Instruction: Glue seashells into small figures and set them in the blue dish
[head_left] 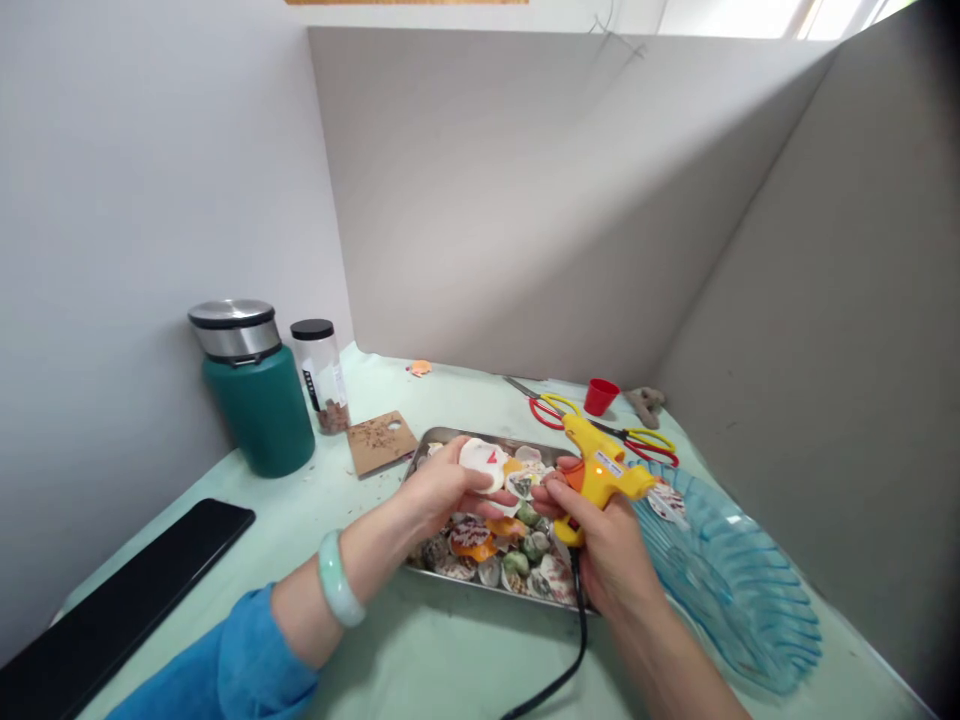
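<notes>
Both engaged: left hand (445,488) grasping white piece (478,459), right hand (616,548) gripping glue gun (602,477) at its three o'clock. Apparent gluing step; next move calls for careful aim.

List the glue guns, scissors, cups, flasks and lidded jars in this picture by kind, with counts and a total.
Yellow glue gun with black cord: 1
Scissors with red and yellow handles: 2
Small red cup: 1
Teal flask with silver lid: 1
Clear jar with black lid: 1
Total: 6
</notes>
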